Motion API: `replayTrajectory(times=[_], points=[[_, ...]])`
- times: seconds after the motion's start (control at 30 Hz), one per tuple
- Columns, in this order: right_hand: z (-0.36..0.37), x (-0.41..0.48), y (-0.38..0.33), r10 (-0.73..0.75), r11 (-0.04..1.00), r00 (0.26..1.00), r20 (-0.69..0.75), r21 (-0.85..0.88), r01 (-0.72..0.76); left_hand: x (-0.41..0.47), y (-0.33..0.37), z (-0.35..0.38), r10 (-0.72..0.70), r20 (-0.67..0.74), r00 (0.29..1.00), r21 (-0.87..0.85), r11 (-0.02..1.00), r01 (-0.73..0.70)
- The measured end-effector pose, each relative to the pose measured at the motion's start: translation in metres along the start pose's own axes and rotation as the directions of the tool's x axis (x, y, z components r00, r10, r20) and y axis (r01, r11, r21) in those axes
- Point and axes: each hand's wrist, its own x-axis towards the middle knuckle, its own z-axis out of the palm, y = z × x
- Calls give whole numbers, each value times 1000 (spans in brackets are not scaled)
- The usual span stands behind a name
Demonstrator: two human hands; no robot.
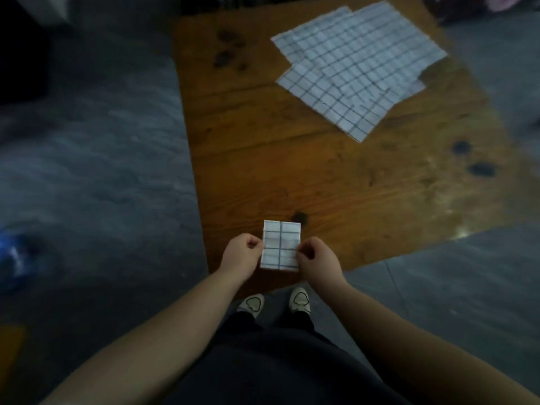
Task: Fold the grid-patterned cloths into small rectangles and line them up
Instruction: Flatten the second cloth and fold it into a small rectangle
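A small folded rectangle of white cloth with a dark grid [281, 244] is held above the near left corner of the wooden table [292, 171]. My left hand [241, 254] pinches its left edge and my right hand [317, 258] pinches its right edge. At the far right of the table lie several unfolded grid-patterned cloths [356, 65], spread flat and overlapping one another.
Dark knots and stains mark the tabletop. Grey floor surrounds the table. My two light shoes [274, 302] stand just below the near table edge. A blue object [14, 258] lies on the floor at the left.
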Motion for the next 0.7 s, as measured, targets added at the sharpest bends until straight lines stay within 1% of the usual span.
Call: replayTrajectory(times=[0.07, 0.13, 0.2, 0.27, 0.37, 0.47, 0.6, 0.7], points=[[-3, 12, 8, -54, 993, 994, 94, -99, 63, -1, -2, 11, -37, -71, 997, 11, 999, 38], [-6, 22, 12, -122, 962, 975, 184, -218, 162, -4, -4, 19, -73, -126, 989, 37, 996, 78], [-6, 31, 18, -193, 902, 952, 236, -339, 267, -5, -6, 26, -96, -164, 982, 93, 989, 112], [-5, 36, 24, -242, 841, 931, 272, -421, 341, -6, -7, 31, -110, -195, 975, 163, 976, 142], [-7, 38, 29, -287, 770, 902, 324, -482, 418, -8, -4, 36, -104, -226, 969, 260, 952, 163], [-15, 39, 25, -277, 700, 871, 406, -535, 472, -17, 2, 34, -73, -251, 965, 348, 924, 160], [-33, 35, 4, -260, 650, 849, 460, -567, 506, -37, 1, 17, -54, -233, 971, 351, 926, 136], [-43, 27, -19, -295, 612, 828, 478, -570, 547, -53, -5, -5, 17, -254, 967, 360, 930, 78]])
